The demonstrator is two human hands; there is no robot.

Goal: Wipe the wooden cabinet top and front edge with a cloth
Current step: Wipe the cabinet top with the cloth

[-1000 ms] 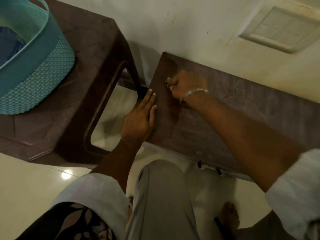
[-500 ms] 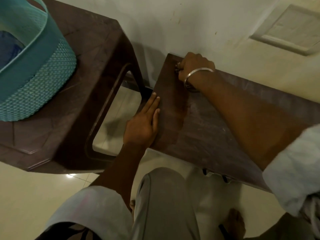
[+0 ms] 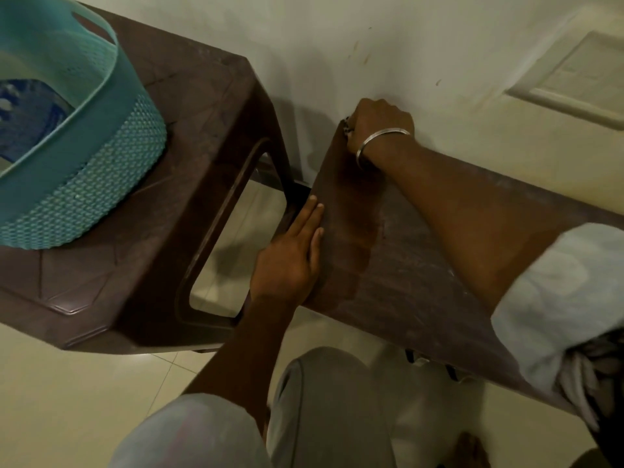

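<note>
I am looking down at the cabinet top (image 3: 422, 265), a dark wooden slab running from centre frame to the right edge, against the wall (image 3: 337, 45). My right hand (image 3: 380, 125) is reaching to its far left corner, upper centre of the frame, fingers curled tight around a cloth (image 3: 346, 127), of which only a dark scrap is showing. My left hand (image 3: 290, 261) is lying flat along the left edge, fingers pressed together, steadying. To do this stroke well, I am judging the cloth should be pulled back from the wall in overlapping passes, since pale dust is streaking the right half. At the left of the frame a brown stool (image 3: 189, 136) is standing just beside the cabinet, carrying a teal basket (image 3: 101, 157); the narrow gap is crowding my left hand.
</note>
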